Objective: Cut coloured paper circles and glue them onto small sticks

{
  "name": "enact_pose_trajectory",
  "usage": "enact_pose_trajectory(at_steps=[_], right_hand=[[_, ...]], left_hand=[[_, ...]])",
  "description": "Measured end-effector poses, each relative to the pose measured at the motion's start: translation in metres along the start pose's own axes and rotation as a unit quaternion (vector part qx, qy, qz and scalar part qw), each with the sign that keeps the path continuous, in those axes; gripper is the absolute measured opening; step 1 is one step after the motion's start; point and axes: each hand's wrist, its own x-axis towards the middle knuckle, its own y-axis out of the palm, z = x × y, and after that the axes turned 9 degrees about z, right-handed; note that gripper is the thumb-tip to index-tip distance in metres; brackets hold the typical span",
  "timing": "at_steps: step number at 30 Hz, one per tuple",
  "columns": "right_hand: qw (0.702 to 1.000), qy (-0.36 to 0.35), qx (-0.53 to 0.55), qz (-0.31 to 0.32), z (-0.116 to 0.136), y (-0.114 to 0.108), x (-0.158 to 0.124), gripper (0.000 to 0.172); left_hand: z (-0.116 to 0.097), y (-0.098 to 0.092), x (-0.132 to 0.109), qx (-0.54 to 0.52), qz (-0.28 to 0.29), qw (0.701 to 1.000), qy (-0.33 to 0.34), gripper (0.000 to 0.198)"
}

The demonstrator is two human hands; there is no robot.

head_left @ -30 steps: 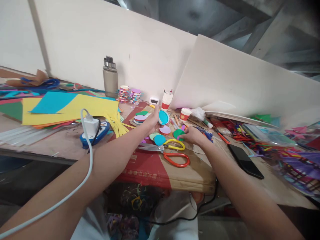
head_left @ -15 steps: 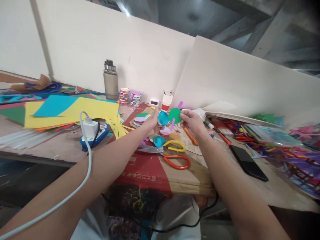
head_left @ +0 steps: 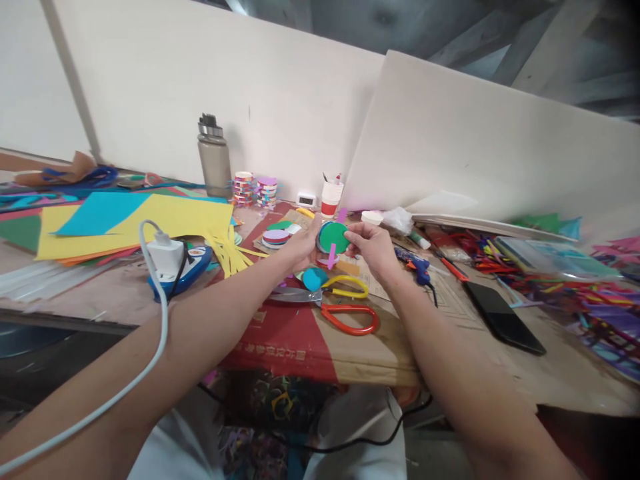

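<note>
In front of me my right hand [head_left: 371,245] pinches the edge of a green paper disc [head_left: 334,237]. A purple paper strip [head_left: 332,256] sticks out above and below the disc. My left hand [head_left: 304,248] is closed round a blue round piece with a pale rim, now mostly hidden behind the green disc. The two pieces look pressed face to face, though I cannot tell if they touch all over. Just below lie a small blue disc [head_left: 315,279] and large scissors [head_left: 350,320] with one red and one yellow handle. A stack of coloured discs [head_left: 275,238] lies left of my left hand.
A bottle [head_left: 214,160], two striped paper stacks [head_left: 243,189] and a cup with pens [head_left: 331,199] stand along the back panel. Yellow paper [head_left: 185,217] and a power strip [head_left: 187,267] lie left. A blue glue gun [head_left: 419,267] and a phone [head_left: 503,317] lie right.
My right hand has moved left and brought the green disc over the blue round piece in my left hand. The glue gun, hidden before, now shows beside my right forearm.
</note>
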Motion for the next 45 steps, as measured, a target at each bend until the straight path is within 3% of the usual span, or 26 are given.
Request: enact_pose_trajectory(at_steps=[7,12,18,23,27,31,37,45], right_hand=[[0.998,-0.032,-0.060,-0.019,0.001,0.001,-0.002,0.029],[0.994,-0.054,-0.093,-0.029,0.000,0.001,-0.004,0.025],[0.988,-0.082,-0.126,-0.029,-0.003,0.002,-0.006,0.020],[0.985,-0.089,-0.141,-0.047,-0.005,-0.001,-0.006,0.033],[0.979,-0.088,-0.180,-0.026,-0.009,-0.004,-0.005,0.033],[0.989,-0.059,-0.138,0.001,-0.008,-0.001,-0.005,0.035],[0.998,-0.033,-0.061,-0.006,-0.003,0.000,-0.005,0.040],[0.999,-0.021,-0.048,-0.014,-0.014,-0.006,-0.001,0.041]], left_hand=[[0.002,-0.002,-0.002,0.030,0.046,0.998,0.000,0.057],[0.005,-0.006,-0.002,0.097,0.085,0.990,0.049,0.045],[0.004,-0.008,-0.003,0.186,0.066,0.978,0.065,0.047],[0.000,-0.004,-0.006,0.206,0.053,0.974,0.073,0.055],[-0.004,0.001,-0.010,0.205,0.049,0.975,0.077,0.049],[-0.006,0.003,-0.010,0.223,0.055,0.970,0.080,0.040],[-0.001,-0.004,-0.002,0.208,0.080,0.972,0.073,0.046],[0.001,-0.009,-0.001,0.213,0.075,0.972,0.063,0.043]])
